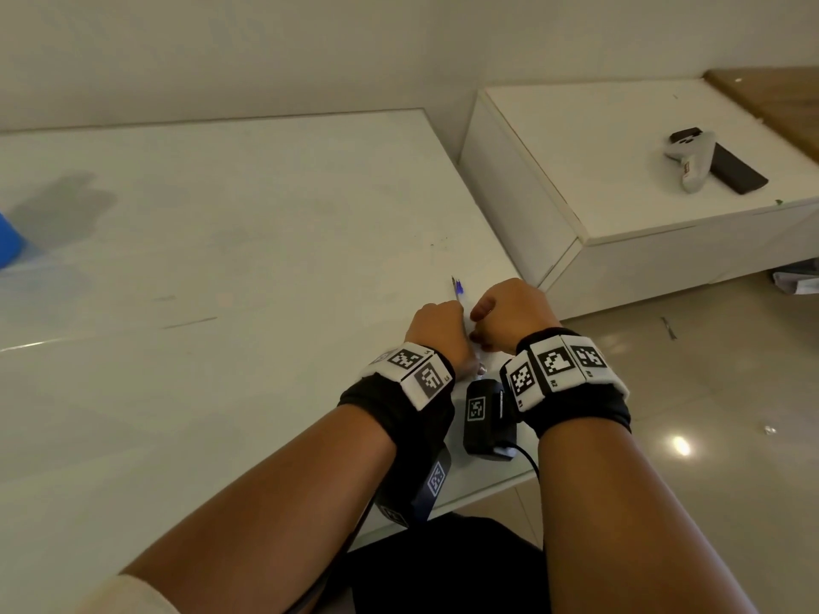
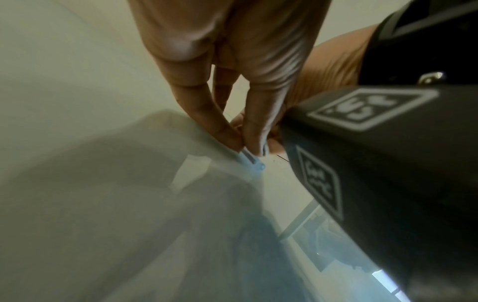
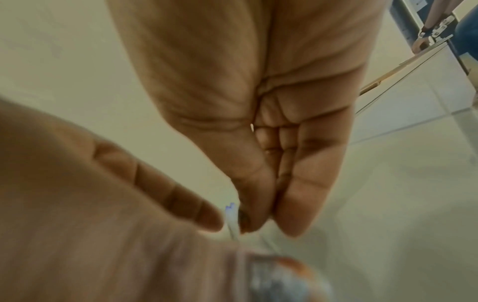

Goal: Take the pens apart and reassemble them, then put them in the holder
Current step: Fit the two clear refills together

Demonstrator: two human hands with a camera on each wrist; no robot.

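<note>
My left hand (image 1: 436, 332) and right hand (image 1: 509, 312) sit knuckle to knuckle near the right edge of the glossy white table (image 1: 199, 214), both curled around one thin pen (image 1: 458, 291). Its slim, pale, see-through barrel pokes out beyond my knuckles, a dab of blue near the pointed end. In the left wrist view my thumb and finger pinch a small, clear, bluish tip (image 2: 252, 160) just above the table; the rest of the pen is hidden behind my fingers (image 2: 254, 130). In the right wrist view my fingers are folded tight into the palm, the thumb pressing the barrel (image 3: 231, 219), which is blurred and cut off by both hands. I cannot tell whether the pen is whole or in parts.

At the table's far left a smooth blue shape (image 1: 9, 241) is cut off by the frame. On the low white cabinet (image 1: 598, 126) to the right lie a pale controller (image 1: 691, 159) and a flat dark slab (image 1: 738, 170).
</note>
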